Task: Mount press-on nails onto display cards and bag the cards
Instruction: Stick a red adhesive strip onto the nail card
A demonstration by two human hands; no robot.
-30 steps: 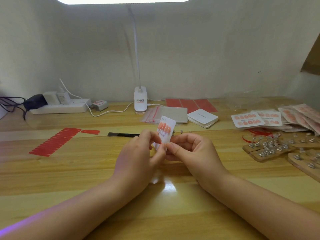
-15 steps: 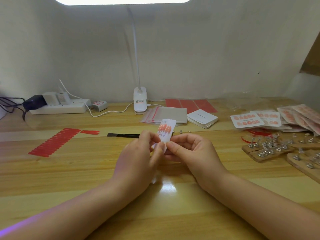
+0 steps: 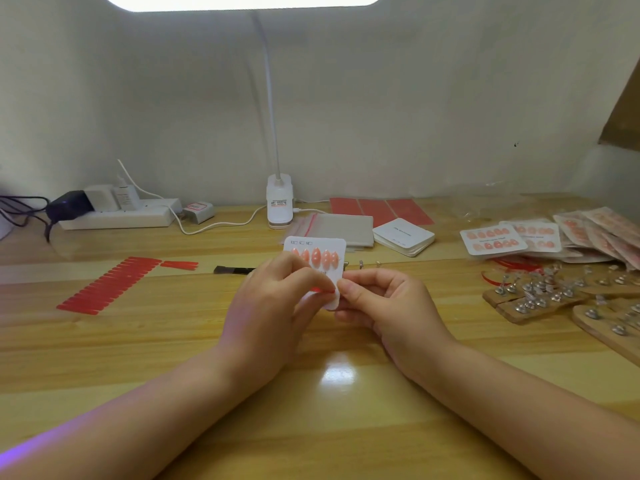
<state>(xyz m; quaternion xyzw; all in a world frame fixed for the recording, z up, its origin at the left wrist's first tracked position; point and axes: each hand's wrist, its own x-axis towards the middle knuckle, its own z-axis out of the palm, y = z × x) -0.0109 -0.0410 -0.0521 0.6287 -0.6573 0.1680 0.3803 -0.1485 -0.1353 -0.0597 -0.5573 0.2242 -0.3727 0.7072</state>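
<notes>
One display card (image 3: pixel 317 252) stands upright above the middle of the bench (image 3: pixel 138 341), held between both hands. Five pink press-on nails (image 3: pixel 316 257) sit in a row across its upper half; the lower half is hidden behind the fingers. The left hand (image 3: pixel 273 306) pinches the card's lower edge with thumb and forefinger curled round it, and a sliver of red shows at its fingertips. The right hand (image 3: pixel 388 306) grasps the card's lower right corner, thumb on the front, the other fingers curled behind.

Further back lie one stack of blank cards (image 3: pixel 403 236), a pile of clear bags (image 3: pixel 332 230) and three red sheets (image 3: pixel 381 209) side by side. To the right — two finished cards (image 3: pixel 493 239) face up, ten nails on the nearer one, beside a heap of bagged cards (image 3: pixel 602 233) too overlapped to count. Wooden holders (image 3: pixel 540 299) with metal clips fill the right edge — at least three. On the left, a row of red strips (image 3: pixel 107 285) lies near a dark tool (image 3: pixel 233 270).
</notes>
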